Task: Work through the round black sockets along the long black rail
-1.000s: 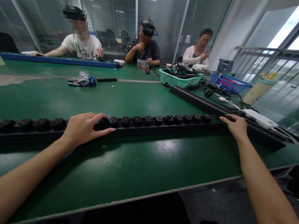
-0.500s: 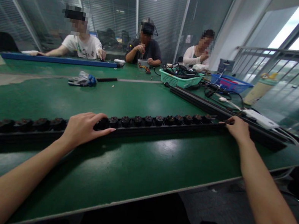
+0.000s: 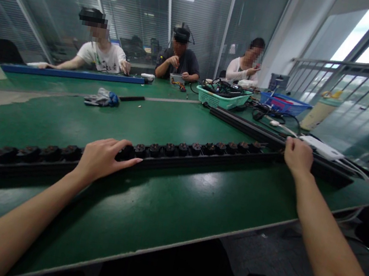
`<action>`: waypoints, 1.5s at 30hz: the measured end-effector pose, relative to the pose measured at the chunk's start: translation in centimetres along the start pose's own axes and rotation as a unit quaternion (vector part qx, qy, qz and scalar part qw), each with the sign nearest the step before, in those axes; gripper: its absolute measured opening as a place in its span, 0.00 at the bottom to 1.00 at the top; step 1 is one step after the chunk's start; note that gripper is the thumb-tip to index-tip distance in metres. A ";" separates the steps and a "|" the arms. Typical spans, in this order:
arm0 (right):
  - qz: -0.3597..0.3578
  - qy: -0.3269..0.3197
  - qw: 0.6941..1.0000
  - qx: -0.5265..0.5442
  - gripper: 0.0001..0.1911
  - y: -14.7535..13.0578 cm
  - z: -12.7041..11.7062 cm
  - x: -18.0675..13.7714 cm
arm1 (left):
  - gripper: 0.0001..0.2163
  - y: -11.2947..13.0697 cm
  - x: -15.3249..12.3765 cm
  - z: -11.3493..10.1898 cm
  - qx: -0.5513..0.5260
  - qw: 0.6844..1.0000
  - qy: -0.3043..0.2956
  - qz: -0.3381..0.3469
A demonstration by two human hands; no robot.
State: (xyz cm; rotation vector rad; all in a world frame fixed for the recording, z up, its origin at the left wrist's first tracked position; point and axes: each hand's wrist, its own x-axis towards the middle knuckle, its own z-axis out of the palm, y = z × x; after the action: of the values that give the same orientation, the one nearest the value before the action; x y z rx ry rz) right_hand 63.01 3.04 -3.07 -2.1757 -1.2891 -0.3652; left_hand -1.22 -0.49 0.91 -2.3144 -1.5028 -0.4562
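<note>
Green table (image 3: 171,212), glass wall (image 3: 199,14) beyond — left hand (image 3: 100,157) grips black strip (image 3: 184,159), right hand's (image 3: 298,155) hold unclear.

Leaving a broad passage between the near edge of the worktop (image 3: 176,203) and the black rail (image 3: 180,161). Barring low crossing with its round parts (image 3: 183,148). Giving room beyond, short of the grey-and-blue gloves (image 3: 101,97). Crowding the right edge with a dark channel (image 3: 244,125) and white power strip (image 3: 323,148).

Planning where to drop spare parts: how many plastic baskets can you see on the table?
2. The mint-green basket, heaped with black cables, stands toward the far side of the table; the blue basket is to its right. Another could be hidden behind them.
</note>
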 end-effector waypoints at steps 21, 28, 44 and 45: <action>-0.329 -0.009 0.929 0.171 0.11 -6.8 0.9 -3.8 | 0.36 0.0 0.1 0.1 0.010 1.000 0.013 0.012; -0.308 -0.018 0.930 0.198 0.08 -6.9 1.1 -3.5 | 0.35 0.0 0.1 0.1 0.004 1.000 0.018 0.012; -0.209 -0.065 0.951 0.218 0.18 -6.7 0.7 -3.5 | 0.35 0.0 0.1 0.2 0.002 1.000 0.017 0.014; -0.207 -0.065 0.951 0.220 0.19 -6.7 0.7 -3.5 | 0.36 0.0 0.1 0.2 0.003 1.000 0.016 0.014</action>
State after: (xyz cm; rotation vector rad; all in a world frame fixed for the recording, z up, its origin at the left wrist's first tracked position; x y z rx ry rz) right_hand 55.41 3.43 -3.12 -1.5738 -1.7164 -0.0774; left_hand -1.15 -0.33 0.81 -2.3087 -1.4530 -0.4782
